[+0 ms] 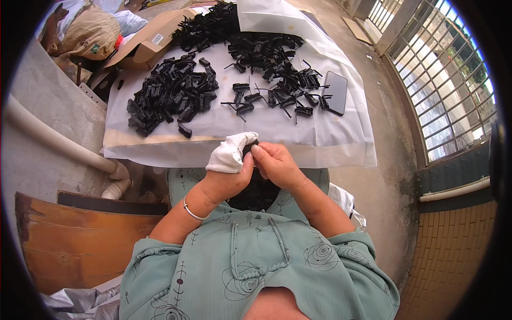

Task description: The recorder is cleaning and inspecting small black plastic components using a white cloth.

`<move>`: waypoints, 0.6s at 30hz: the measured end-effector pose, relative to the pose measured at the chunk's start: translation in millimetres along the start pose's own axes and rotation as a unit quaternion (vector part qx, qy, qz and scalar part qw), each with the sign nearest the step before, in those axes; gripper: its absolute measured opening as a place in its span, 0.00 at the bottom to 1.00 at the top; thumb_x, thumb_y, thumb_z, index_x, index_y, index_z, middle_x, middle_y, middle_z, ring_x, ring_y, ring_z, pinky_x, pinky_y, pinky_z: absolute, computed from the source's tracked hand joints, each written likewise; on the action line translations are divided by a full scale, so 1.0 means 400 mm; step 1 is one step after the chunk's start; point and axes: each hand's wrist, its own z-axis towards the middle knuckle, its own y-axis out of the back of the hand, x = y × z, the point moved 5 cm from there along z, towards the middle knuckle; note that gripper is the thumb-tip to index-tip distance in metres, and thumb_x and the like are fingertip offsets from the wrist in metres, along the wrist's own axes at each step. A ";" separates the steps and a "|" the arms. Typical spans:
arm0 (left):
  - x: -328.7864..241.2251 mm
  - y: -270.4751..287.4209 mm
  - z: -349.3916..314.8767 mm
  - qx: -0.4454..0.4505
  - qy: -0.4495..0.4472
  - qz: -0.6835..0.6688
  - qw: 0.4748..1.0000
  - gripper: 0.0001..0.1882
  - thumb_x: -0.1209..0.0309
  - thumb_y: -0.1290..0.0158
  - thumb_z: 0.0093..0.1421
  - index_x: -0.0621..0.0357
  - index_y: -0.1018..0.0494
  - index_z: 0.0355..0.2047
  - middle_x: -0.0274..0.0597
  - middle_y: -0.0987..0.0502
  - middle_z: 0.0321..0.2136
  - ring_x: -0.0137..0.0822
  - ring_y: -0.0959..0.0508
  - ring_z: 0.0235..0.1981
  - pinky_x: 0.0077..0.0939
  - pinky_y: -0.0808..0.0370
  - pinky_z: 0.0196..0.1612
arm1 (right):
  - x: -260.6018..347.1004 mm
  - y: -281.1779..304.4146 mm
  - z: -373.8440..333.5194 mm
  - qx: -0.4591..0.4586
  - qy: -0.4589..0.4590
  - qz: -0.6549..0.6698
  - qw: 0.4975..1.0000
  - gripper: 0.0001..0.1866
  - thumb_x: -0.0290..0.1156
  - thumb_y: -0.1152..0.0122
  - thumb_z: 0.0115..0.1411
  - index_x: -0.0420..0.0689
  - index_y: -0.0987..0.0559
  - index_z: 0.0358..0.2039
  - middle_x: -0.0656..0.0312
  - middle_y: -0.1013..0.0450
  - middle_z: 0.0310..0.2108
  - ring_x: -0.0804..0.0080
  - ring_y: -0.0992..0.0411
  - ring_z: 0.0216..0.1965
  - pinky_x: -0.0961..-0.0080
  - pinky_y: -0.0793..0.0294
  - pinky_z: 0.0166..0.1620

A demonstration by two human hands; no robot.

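Note:
My two hands meet just off the table's near edge, around a small black plastic part (248,148) that they mostly hide. A white cloth glove covers the fingers of my left hand (228,162), which is closed on the part. Bare fingers of my right hand (277,162) pinch the same part from the other side. On the white-sheeted table (224,133) lies a left heap of black plastic parts (173,90). Right of it are black parts with thin stems (290,85), a few scattered loosely. More black pieces (255,196) show below my hands, in my lap.
A phone (336,90) lies at the table's right side. Another dark heap (208,24) and a cardboard box (146,45) are at the far side. A pale pipe (64,136) runs along the left wall, and a barred window (442,69) stands at right.

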 end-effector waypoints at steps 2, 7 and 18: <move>0.013 0.000 -0.002 -0.015 0.023 -0.072 0.997 0.16 0.79 0.50 0.53 0.67 0.33 0.43 0.47 0.26 0.35 0.36 0.25 0.35 0.25 0.28 0.40 | -0.010 0.020 0.009 -0.012 0.047 -0.048 0.998 0.13 0.35 0.53 0.64 0.40 0.26 0.28 0.72 0.36 0.17 0.86 0.43 0.17 0.86 0.42 0.20; 0.060 0.007 0.005 0.013 0.171 -0.308 0.936 0.16 0.77 0.51 0.58 0.64 0.38 0.47 0.36 0.31 0.35 0.23 0.33 0.35 0.18 0.31 0.41 | 0.025 0.057 -0.004 -0.057 0.058 -0.327 0.941 0.08 0.31 0.46 0.59 0.39 0.26 0.30 0.67 0.35 0.16 0.81 0.41 0.19 0.81 0.39 0.24; 0.012 0.002 0.000 0.136 0.220 -0.272 0.927 0.17 0.76 0.61 0.58 0.63 0.39 0.49 0.36 0.31 0.31 0.19 0.36 0.23 0.14 0.34 0.26 | 0.069 0.040 -0.013 -0.051 0.154 -0.315 0.935 0.05 0.27 0.40 0.55 0.38 0.25 0.27 0.62 0.34 0.17 0.78 0.38 0.19 0.80 0.37 0.24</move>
